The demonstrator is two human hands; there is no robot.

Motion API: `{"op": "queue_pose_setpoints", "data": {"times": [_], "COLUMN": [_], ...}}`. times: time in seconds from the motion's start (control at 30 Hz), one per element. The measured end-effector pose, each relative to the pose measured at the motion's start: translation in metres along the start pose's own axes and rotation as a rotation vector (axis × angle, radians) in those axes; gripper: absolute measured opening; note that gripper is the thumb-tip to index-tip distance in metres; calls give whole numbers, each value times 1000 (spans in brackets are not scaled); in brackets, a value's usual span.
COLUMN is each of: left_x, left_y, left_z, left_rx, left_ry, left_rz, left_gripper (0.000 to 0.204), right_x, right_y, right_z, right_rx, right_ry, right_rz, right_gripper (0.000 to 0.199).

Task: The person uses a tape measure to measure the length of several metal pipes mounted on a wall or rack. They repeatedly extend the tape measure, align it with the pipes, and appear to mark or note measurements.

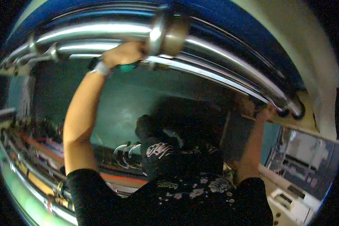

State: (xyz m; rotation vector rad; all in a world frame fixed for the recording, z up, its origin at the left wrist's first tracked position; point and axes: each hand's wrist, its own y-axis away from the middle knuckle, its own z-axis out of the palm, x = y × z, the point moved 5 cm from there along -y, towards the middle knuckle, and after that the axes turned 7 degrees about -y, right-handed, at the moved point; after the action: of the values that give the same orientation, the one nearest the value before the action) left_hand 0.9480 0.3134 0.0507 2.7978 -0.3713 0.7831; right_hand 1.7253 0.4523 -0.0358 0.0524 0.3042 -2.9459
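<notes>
My left hand (126, 54) is raised to the metal rollers, with its fingers curled beside a shiny metal collar (156, 35). Beneath the palm shows a rounded green case (128, 67), which looks like a tape measure; blur hides its details. From there a pale, straight strip (214, 76), apparently its blade, runs right along the underside of the rollers. At the strip's far end my right hand (266, 112) is closed around it near the roller ends. A grey band (101, 69) circles my left wrist.
Long polished rollers (94, 30) cross the top beneath a blue machine surface. A dark green panel (75, 94) lies behind my arms. More rails and a pale green roller (30, 205) run along the lower left. A whitish machine part (290, 203) sits at lower right.
</notes>
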Motion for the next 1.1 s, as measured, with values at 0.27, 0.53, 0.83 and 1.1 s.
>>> {"op": "queue_pose_setpoints", "data": {"times": [0.27, 0.53, 0.83, 1.1], "left_x": [8, 10, 12, 6], "left_y": [6, 8, 3, 7], "left_z": [-4, -4, -6, -4], "left_rx": [-51, -35, -128, -113], "left_ry": [23, -82, -17, -41], "left_rz": [-76, -21, -58, -78], "left_gripper": [23, 17, 17, 19], "right_x": [111, 121, 81, 133], "right_y": [17, 4, 1, 14], "right_z": [26, 24, 15, 29], "right_rx": [604, 667, 169, 713], "right_ry": [1670, 1741, 1826, 1473], "right_rz": [-604, -569, -635, -580], "right_gripper": [29, 30, 16, 18]}}
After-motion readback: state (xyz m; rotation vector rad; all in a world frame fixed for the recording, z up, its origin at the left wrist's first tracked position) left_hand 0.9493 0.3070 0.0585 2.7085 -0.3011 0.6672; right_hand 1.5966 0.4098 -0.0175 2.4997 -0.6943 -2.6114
